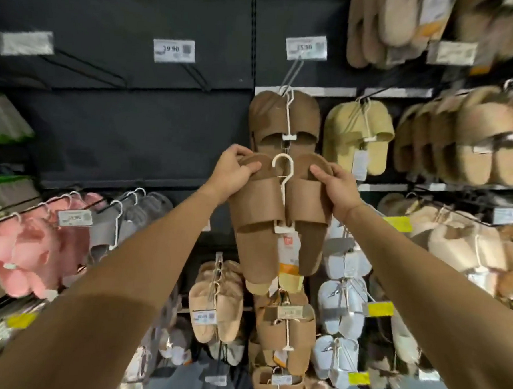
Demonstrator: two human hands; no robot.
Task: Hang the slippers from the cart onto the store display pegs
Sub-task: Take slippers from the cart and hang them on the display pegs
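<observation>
Two hands carry the brown slippers (273, 216) up toward the peg (294, 71), left hand (235, 171) and right hand (336, 188) each in a clenched grip on a toe end. Next, I'd say, the white hook (283, 166) must rise onto that peg, where a matching pair (283, 118) hangs. Plain brown open-toe slides, clipped together, paper tag dangling.

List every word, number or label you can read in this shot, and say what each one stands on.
"15.90": white price tag on the peg above the hung brown slippers.
"19.90", less sure: white price tag on the empty peg to its left.
Too blurred to read: the far-left tag, the tag by the pink slippers, the lower shelf tags, the yellow stickers, and the orange-and-white hangtag on the held brown pair.
</observation>
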